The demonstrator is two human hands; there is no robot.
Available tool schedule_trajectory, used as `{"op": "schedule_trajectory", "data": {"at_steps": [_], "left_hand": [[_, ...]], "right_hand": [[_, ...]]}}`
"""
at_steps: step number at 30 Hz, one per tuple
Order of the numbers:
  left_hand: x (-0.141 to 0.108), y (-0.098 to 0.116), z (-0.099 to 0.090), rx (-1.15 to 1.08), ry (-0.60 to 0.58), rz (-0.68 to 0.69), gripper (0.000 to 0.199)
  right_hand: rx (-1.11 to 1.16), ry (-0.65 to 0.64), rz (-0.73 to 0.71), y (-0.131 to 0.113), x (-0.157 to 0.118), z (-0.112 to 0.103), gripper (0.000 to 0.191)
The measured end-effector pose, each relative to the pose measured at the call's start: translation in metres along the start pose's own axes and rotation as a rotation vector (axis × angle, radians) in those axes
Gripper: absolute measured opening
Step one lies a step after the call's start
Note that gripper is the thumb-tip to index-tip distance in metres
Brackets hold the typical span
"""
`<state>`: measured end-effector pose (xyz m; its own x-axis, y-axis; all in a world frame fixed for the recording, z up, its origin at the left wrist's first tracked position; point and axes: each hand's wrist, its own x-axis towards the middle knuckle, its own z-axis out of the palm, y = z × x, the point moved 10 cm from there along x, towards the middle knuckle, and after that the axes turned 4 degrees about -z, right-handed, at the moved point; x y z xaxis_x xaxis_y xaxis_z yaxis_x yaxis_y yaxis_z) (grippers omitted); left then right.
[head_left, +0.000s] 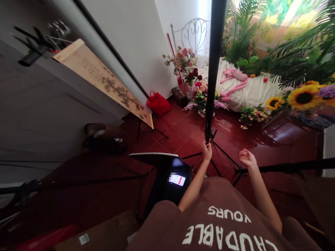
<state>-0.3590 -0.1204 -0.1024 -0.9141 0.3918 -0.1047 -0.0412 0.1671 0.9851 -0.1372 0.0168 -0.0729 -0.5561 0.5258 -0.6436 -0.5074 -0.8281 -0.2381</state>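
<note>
A black tripod stand (pixel 211 69) rises upright in front of me, with its pole running out of the top of the view. My left hand (pixel 206 152) is closed at the lower end of the pole, fingers pinching around the clamp joint (pixel 208 135) just above the spread legs (pixel 221 153). To the right of the stand, my right hand (pixel 247 159) hovers apart from it, palm turned up and fingers loosely bent, with nothing visible in it. Left of my left forearm is a black chair or panel-like surface (pixel 167 195) on which a lit phone screen (pixel 178 179) shows.
Artificial flowers (pixel 187 57), a pink plush toy (pixel 235 78) on white cloth, and sunflowers (pixel 305 96) fill the far side. A hanging scroll (pixel 107 82) leans at left near a red bag (pixel 158 103). Another black pole (pixel 290 165) crosses at right. A cardboard box (pixel 104 232) lies lower left.
</note>
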Motion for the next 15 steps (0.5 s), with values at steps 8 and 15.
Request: {"op": "schedule_trajectory", "data": {"at_steps": [8, 15], "left_hand": [[-0.055, -0.024, 0.096, 0.043, -0.448, -0.056, 0.021], [-0.136, 0.067, 0.217, -0.053, -0.946, 0.169, 0.035]], "right_hand": [[-0.088, 0.267, -0.483, -0.105, -0.079, -0.080, 0.016], [-0.415, 0.465, -0.622, -0.134, -0.129, -0.115, 0.010]]}}
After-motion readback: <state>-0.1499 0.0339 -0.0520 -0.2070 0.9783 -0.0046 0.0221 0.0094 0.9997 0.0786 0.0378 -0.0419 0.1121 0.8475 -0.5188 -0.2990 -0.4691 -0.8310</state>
